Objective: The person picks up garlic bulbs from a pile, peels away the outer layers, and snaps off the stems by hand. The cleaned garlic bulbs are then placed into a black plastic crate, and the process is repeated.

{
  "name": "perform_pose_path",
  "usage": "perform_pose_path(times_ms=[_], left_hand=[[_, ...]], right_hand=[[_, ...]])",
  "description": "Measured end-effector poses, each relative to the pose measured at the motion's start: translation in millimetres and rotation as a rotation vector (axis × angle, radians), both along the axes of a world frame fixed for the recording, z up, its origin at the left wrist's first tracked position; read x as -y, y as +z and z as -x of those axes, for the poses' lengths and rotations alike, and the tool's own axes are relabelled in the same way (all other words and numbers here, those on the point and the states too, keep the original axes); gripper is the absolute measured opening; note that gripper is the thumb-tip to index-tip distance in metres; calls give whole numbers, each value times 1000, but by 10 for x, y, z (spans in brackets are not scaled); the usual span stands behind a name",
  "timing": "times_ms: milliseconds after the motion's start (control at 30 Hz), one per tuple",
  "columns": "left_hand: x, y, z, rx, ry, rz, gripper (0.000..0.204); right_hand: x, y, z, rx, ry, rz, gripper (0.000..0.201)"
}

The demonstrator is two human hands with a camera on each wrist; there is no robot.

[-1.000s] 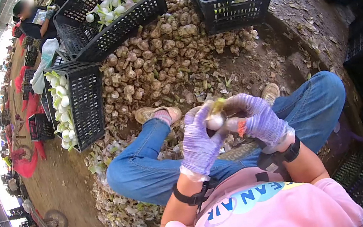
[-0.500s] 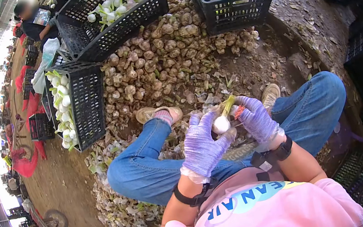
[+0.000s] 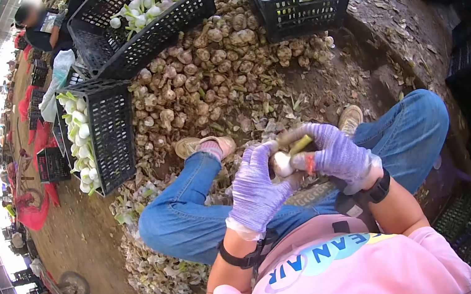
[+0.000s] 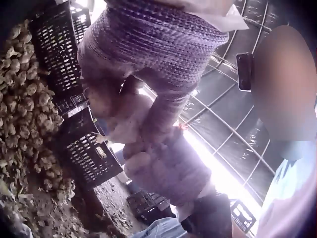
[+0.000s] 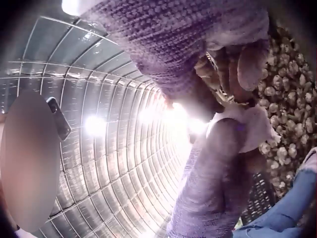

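Between two hands in purple knit gloves is one white garlic bulb (image 3: pixel 281 164), its green stem (image 3: pixel 300 144) pointing up and to the right. The left hand (image 3: pixel 256 190) curls its fingers and thumb round the bulb's left side. The right hand (image 3: pixel 341 155) has its thumb at the bulb and its fingers bent over the stem. In the right wrist view a pale bulb (image 5: pixel 252 126) is partly covered by a thumb. The left wrist view shows both gloves meeting, the left hand (image 4: pixel 148 54) above; fingers hide much of the bulb there.
Unpeeled garlic (image 3: pixel 198 78) lies heaped beyond the feet. Black crates with white bulbs stand at the left (image 3: pixel 113 134), back (image 3: pixel 164 30) and back right (image 3: pixel 310 15). Peeled skins (image 3: pixel 155 262) cover the ground left of the legs. Another person (image 3: pixel 41 30) sits at upper left.
The right hand has moved inward from its place half a second ago and closed over the stem. The stem, upright then, now leans right. The left hand keeps its hold.
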State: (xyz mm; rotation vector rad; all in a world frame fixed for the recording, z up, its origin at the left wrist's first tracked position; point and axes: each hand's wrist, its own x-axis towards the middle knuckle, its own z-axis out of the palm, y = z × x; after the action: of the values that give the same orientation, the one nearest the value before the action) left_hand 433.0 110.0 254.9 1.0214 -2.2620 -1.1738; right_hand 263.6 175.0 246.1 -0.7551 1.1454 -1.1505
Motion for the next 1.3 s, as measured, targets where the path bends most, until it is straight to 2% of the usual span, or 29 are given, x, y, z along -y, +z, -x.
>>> perform_pose_path(times_ms=[67,133,167,200,267,300,333,400,467,533,567,633,667,700,733,767,800,933,967,1000,1033,1067,1133,1167,1200,1267,1300], left_hand=[[13,30,4,11,-11,5,57],[33,112,-2,0,-16,-70,56],[29,123,6,-11,10,-177,59],[30,107,-11,-11,14,-179,59],[64,16,-57,-533,142,-868,64],[90,-52,-62,-661,143,-779,66],[85,-90,-65,-661,137,-781,66],[51,-98,-54,-677,195,-661,65],[6,-131,-11,-714,215,-649,65],[-13,-156,-35,-357,137,-91,66],[13,-230,-50,-283,104,116,65],[7,-206,-83,-255,93,88,64],[12,-178,-97,-232,85,61,63],[18,-52,-88,-313,64,-137,62],[30,-49,-117,-313,66,-138,62],[47,-53,-140,-401,89,-388,62],[56,-56,-149,-485,110,-639,62],[7,-69,-63,-545,161,-675,60],[5,-91,-66,-544,161,-679,60],[7,-125,-73,-408,108,-404,61],[13,-140,-74,-271,55,-128,61],[22,-119,-69,-272,55,-126,61],[40,-57,-71,-161,-42,86,60],[36,-74,-91,-204,-34,-41,61],[39,-65,-111,-202,-34,-42,61],[69,-35,-160,-520,23,-829,64],[86,-56,-181,-517,18,-924,69]], right_hand=[[-11,-47,0,47,-15,-24,30],[-32,39,-40,213,-180,-18,23],[-37,-50,-60,303,-327,34,19],[-34,-64,-2,303,-324,31,19],[-16,-99,208,287,-650,110,25],[-10,-68,274,255,-517,162,33],[-21,-19,239,253,-522,163,33],[-79,145,39,260,-322,136,32],[-92,4,-158,167,-277,164,47],[-45,40,-235,-12,-274,196,41],[-38,20,-233,-6,-274,195,41],[-25,-30,-186,-194,-178,177,34],[-22,-11,-155,-195,-180,176,34],[-26,27,-120,-87,-184,71,29],[-39,44,-100,21,-185,-34,25],[-37,-18,-93,229,-237,-37,21],[-30,-34,-87,227,-236,-36,21],[-27,-117,-118,155,-291,45,22],[-27,-113,-152,-24,-279,176,25],[-28,-110,-167,-205,-264,306,27],[-46,-25,-142,-277,-190,241,31],[-52,-5,-140,-279,-190,242,31],[-63,8,-154,-272,-146,139,29],[-60,-46,-113,-321,-98,124,25],[-53,-33,-91,-319,-98,123,25],[-49,8,-56,214,-208,-167,21],[-54,-42,-58,260,-207,-156,19]])
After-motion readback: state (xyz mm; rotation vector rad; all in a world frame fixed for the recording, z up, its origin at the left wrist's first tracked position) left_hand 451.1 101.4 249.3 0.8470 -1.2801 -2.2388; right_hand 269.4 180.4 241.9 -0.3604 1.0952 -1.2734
